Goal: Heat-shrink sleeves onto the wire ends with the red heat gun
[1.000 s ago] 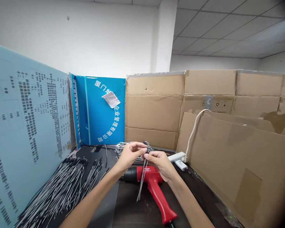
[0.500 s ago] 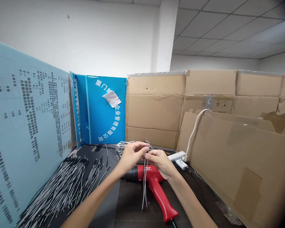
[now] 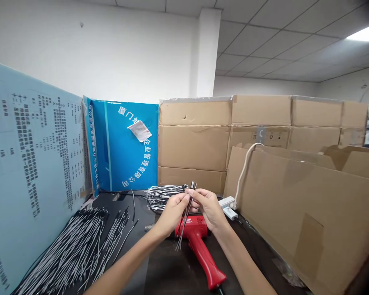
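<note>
A few thin wires (image 3: 181,233) with black ends are pinched between my two hands, tilted, their grey tails hanging down to the left. My left hand (image 3: 174,212) closes thumb and fingers on them from the left. On the other side, my right hand (image 3: 209,207) grips them near their black upper ends, which stick up above the fingertips. Directly below and behind the hands lies a red heat gun (image 3: 199,246), its nozzle pointing left and its handle toward me. Part of its body is hidden by my hands.
A large pile of grey and black wires (image 3: 64,250) lies at left, with a smaller bunch (image 3: 115,237) beside it. Another wire bundle (image 3: 162,196) sits at the back. A white power strip (image 3: 227,203) is at right. Cardboard panels (image 3: 193,147) and a blue board (image 3: 123,151) wall the table.
The wires have swung from hanging nearly straight down to slanting, and their black ends now rise above my fingers. The view has shifted slightly right.
</note>
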Motion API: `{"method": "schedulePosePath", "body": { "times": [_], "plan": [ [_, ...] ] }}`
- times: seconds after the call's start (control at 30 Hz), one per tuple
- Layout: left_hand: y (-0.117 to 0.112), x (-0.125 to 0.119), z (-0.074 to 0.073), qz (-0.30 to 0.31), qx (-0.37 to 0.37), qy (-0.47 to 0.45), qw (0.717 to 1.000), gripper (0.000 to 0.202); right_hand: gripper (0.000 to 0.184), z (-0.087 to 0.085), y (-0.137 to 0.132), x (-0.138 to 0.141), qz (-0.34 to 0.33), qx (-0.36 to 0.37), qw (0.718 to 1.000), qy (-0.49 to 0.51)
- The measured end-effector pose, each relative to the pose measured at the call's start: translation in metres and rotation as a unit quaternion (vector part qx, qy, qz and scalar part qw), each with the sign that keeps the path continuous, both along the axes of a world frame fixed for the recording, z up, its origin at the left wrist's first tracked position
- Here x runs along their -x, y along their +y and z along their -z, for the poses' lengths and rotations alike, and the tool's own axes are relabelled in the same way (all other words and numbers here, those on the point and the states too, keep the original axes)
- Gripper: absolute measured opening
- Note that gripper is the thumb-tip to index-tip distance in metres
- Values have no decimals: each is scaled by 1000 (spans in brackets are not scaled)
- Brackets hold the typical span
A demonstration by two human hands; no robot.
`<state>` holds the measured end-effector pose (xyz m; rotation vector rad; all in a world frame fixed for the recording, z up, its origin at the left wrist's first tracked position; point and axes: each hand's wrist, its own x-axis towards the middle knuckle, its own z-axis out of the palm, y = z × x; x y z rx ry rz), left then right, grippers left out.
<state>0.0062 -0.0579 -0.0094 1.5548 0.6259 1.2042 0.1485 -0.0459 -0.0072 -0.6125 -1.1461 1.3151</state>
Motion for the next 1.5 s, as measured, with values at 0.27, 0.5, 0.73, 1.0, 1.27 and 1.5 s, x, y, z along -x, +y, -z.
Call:
{"method": "schedulePosePath", "body": {
  "times": [0.27,0.5,0.73,1.0,1.27,1.5],
  "plan": [
    [5,-7,17,-52,-8,-21,998,48,26,4,1,5,2,19,999,38],
    [8,-3,17,-39,-22,-22,999,46,30,5,0,-1,-50,46,997,21],
    [11,-3,25,-53,-54,-10,997,44,26,5,-5,-1,-35,25,999,3],
    [6,-6,23,-46,-50,-25,997,41,29,2,-9,5,-18,27,999,35],
    [5,-6,23,-57,-44,-38,997,41,28,0,-9,8,-19,16,1000,16],
    [22,14,19,-142,-64,39,987,43,48,25,-27,-23,221,-50,949,-220]
  ]
}}
